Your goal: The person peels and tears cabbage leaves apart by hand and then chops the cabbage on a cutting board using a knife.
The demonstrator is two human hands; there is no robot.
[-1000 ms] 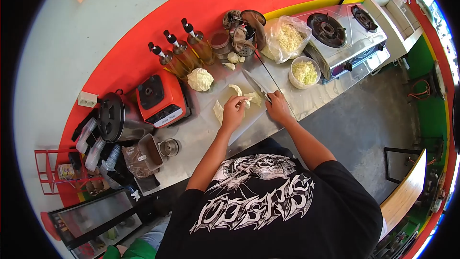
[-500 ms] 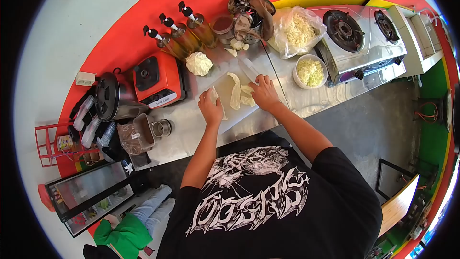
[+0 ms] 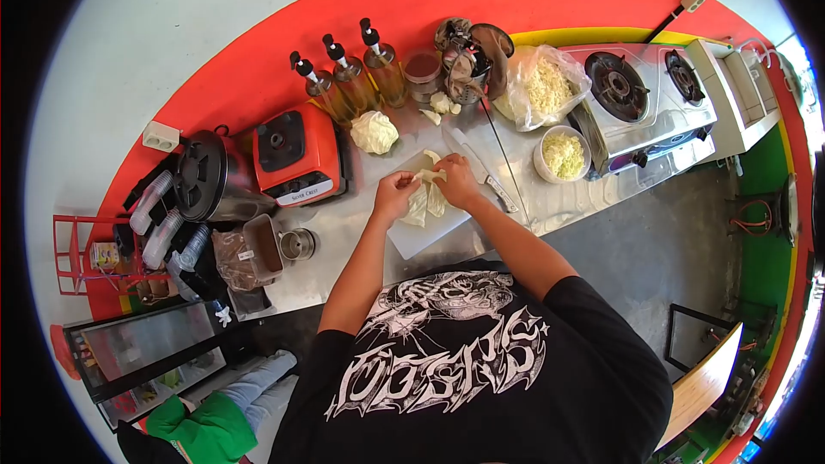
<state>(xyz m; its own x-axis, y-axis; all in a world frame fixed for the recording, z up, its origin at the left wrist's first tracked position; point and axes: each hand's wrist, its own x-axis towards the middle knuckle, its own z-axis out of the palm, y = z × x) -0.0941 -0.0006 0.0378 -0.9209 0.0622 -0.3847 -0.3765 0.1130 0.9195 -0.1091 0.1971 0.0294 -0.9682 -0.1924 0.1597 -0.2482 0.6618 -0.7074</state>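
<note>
Cabbage leaves (image 3: 418,209): lying over the cutting board (image 3: 418,239), upper edges being hidden by fingers. Left hand (image 3: 394,195): curling nearly closed, pinching one leaf. Right hand (image 3: 456,180): curling partly closed, gripping leaf; fingertips hard to distinguish. Knife (image 3: 481,170): resting beside the right hand.

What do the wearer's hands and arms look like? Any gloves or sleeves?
Left hand and right hand are bare: no gloves, watch or bracelet visible. Forearms uncovered. Short, loose black sleeves end around the elbows, part of a black T-shirt with a white illustration above jagged white lettering.
</note>
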